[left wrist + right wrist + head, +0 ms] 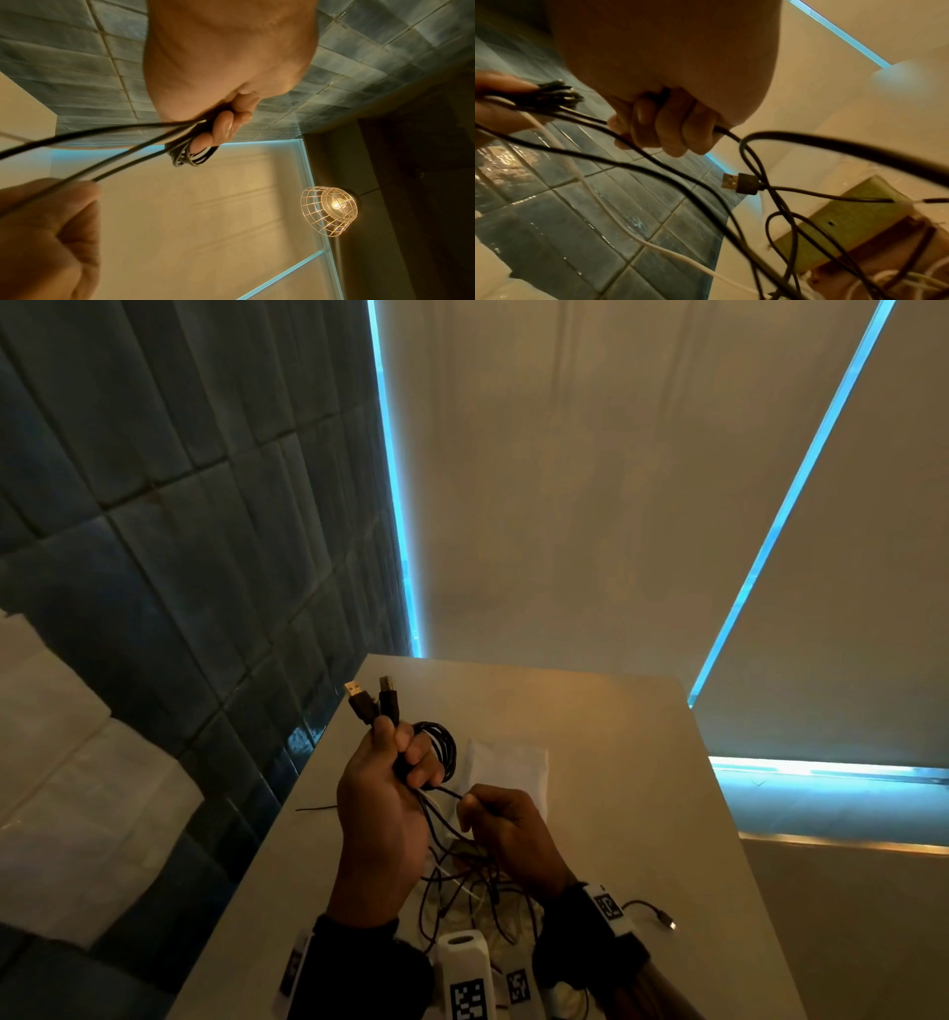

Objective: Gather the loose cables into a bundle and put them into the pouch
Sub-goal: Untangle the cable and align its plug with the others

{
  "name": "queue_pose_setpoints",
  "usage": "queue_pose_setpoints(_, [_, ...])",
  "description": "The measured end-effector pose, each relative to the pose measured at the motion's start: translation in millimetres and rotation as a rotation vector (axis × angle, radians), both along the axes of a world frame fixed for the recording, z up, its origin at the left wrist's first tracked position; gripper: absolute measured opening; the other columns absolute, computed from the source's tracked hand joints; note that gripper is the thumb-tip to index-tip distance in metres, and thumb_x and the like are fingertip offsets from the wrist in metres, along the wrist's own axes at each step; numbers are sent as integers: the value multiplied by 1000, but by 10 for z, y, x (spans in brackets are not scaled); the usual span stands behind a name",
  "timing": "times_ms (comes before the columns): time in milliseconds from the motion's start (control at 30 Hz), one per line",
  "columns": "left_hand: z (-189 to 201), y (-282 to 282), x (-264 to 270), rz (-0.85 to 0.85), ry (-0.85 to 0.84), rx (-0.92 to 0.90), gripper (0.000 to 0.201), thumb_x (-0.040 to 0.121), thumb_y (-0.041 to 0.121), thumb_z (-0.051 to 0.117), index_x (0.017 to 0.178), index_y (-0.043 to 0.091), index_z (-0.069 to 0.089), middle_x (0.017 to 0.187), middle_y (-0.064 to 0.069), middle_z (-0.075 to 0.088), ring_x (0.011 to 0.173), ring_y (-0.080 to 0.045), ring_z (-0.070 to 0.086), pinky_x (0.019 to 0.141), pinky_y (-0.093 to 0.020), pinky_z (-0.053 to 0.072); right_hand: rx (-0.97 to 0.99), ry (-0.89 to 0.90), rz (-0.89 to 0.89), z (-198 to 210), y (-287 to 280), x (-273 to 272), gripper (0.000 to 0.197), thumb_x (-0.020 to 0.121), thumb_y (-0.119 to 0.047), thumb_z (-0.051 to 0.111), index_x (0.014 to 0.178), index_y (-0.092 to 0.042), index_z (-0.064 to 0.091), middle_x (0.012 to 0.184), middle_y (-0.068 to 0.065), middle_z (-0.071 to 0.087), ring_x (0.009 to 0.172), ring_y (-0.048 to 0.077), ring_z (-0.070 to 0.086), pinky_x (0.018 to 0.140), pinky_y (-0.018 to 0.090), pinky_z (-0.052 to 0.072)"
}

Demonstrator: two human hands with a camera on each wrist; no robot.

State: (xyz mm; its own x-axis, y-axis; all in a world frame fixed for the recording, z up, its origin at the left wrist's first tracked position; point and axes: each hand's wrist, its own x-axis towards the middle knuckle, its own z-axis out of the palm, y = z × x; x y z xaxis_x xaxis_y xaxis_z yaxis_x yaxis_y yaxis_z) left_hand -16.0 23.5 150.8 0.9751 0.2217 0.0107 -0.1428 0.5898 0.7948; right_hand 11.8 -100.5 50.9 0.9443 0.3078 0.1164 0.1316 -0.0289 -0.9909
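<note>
My left hand (395,762) is raised above the table and grips a coil of black cable (442,748), with two USB plugs (371,697) sticking up past the thumb. In the left wrist view the coil (191,157) hangs from the curled fingers (226,125). My right hand (493,819) is closed round a black cable strand (731,133) running from the coil. Below both hands a tangle of black and white cables (462,891) lies on the table. The white pouch (508,765) lies flat just beyond the hands.
The pale table (616,762) is narrow, with a blue tiled wall (179,531) along its left edge. A loose cable end with a small plug (662,916) lies to the right of my right wrist. A wire-caged lamp (330,211) shows in the left wrist view.
</note>
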Motion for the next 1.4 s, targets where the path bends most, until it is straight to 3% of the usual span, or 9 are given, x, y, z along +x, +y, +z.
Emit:
queue_pose_setpoints(267, [-3,14,-32,-20,-1,9,37,101,28,30,68,16,39,59,4,37,48,-8,28,55,-27,27,-49,59,-23,-278,-21,33,35,98,-11,51,63,-9,51,49,-12,43,45,-1,39,48,12,34])
queue_pose_setpoints(500, [55,42,-72,-44,-14,13,34,98,30,33,67,16,41,59,4,38,48,-8,28,56,-27,24,-84,138,-69,-558,-40,82,35,98,-12,52,63,-7,50,54,-2,42,46,1,40,49,17,35])
queue_pose_setpoints(633, [68,43,-83,-38,-11,21,33,97,30,34,68,16,41,59,4,40,48,-8,28,56,-27,24,-198,180,-138,-800,-49,143,37,89,-36,56,54,-24,54,57,-4,52,61,18,56,65,44,54])
queue_pose_setpoints(733, [46,38,-68,-35,7,45,34,99,28,33,69,16,40,58,5,40,47,-8,27,54,-26,24,-166,252,-151,-802,-44,184,37,92,-19,58,56,-14,54,62,9,54,70,41,66,71,55,57])
queue_pose_setpoints(833, [9,39,-48,-14,41,121,35,101,25,32,69,15,39,58,5,40,46,-7,28,52,-25,25,-237,232,-180,-685,-69,254,37,92,-13,56,54,-15,54,57,1,52,59,19,61,63,27,52])
queue_pose_setpoints(900, [-11,44,-31,13,63,170,34,102,24,32,70,14,39,58,5,40,46,-6,28,49,-22,26,-284,189,-253,-520,-100,283,35,92,-15,56,57,-13,58,52,-5,48,48,3,46,55,22,38])
queue_pose_setpoints(1100, [-72,44,21,47,173,278,34,103,22,33,71,14,40,62,1,45,47,-8,33,47,-19,30,-134,-6,-344,103,-9,295,31,92,-21,59,63,-11,64,49,-9,50,43,1,41,48,19,34])
queue_pose_setpoints(1300, [-104,-22,36,101,228,341,34,103,22,35,81,7,57,69,-7,60,61,-18,49,60,-31,37,31,-231,-88,796,91,63,26,94,-9,56,73,0,66,62,-4,60,56,2,48,56,15,38])
queue_pose_setpoints(1400, [-30,-14,15,85,188,239,35,102,26,34,88,10,62,71,-5,66,67,-19,57,65,-30,45,70,-252,18,886,113,-83,27,94,-3,54,70,-10,64,60,-11,58,56,0,48,58,11,37])
